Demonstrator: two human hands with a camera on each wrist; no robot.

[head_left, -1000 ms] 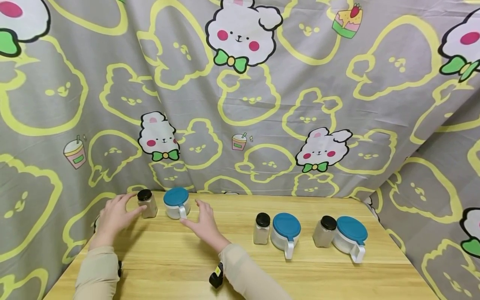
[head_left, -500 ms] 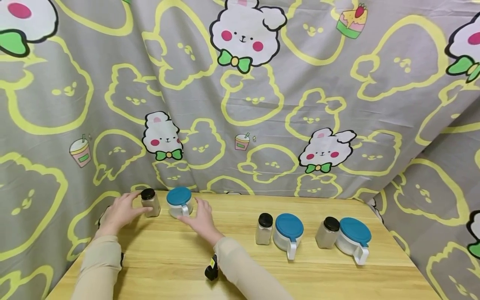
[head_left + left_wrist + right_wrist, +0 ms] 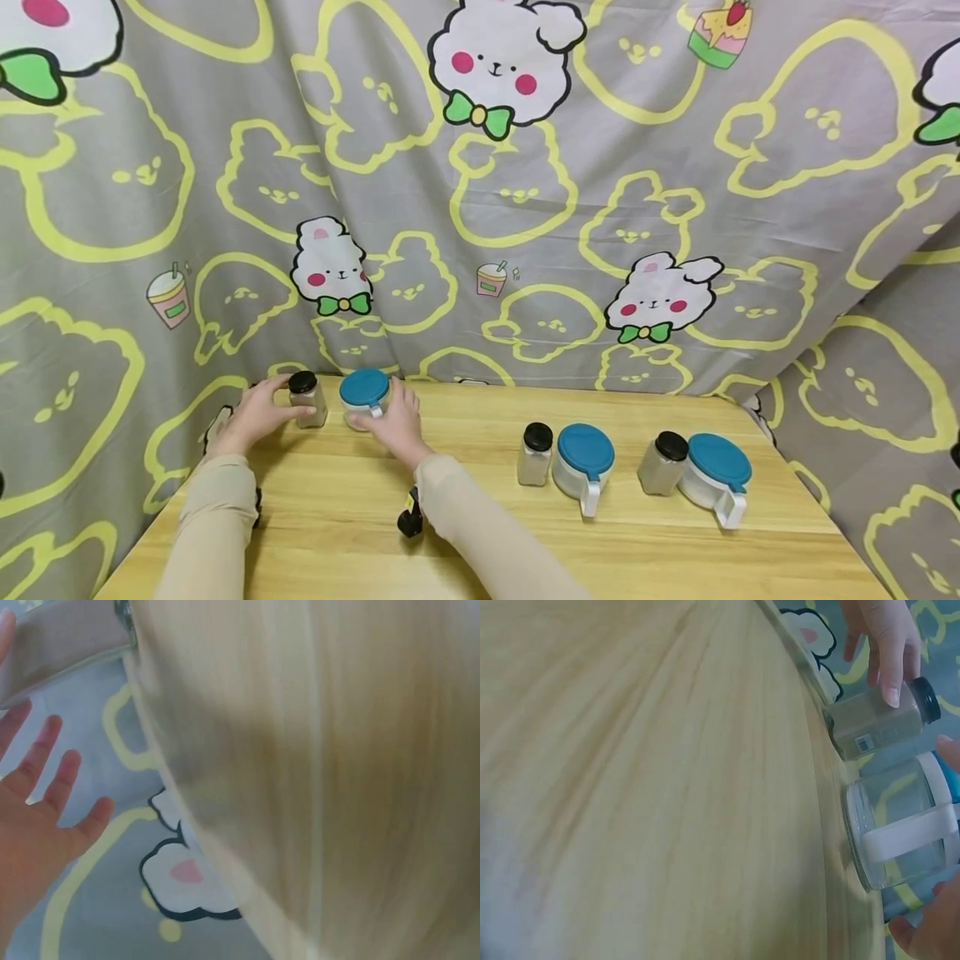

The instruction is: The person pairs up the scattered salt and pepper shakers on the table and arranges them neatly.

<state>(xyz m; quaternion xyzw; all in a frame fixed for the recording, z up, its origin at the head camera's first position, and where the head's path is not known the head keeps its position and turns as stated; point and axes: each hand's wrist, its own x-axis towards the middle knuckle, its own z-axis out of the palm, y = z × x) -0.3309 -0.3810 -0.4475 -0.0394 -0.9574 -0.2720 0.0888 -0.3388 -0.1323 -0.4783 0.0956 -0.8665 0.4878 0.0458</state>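
Note:
My left hand (image 3: 260, 414) holds a clear square spice jar (image 3: 309, 408) with a black lid at the table's far left, thumb in front. In the left wrist view its other fingers (image 3: 61, 780) are spread beside the jar (image 3: 67, 645). Just right of it, my right hand (image 3: 397, 425) is round a clear round seasoning pot (image 3: 363, 398) with a blue lid, thumb in front and fingers at its right side. The right wrist view shows this pot (image 3: 900, 817) upright on the table, its white handle between thumb and fingers; the fingertip contact is partly hidden.
Another black-lidded jar (image 3: 534, 454) and blue-lidded pot (image 3: 583, 462) stand together right of the middle. A similar jar (image 3: 663, 465) and pot (image 3: 716, 473) stand farther right. A patterned grey curtain (image 3: 420, 183) hangs behind the wooden table (image 3: 337, 533).
My right hand has moved left and closed in round the blue-lidded pot. The left hand has stayed at the black-lidded jar. The view has shifted slightly.

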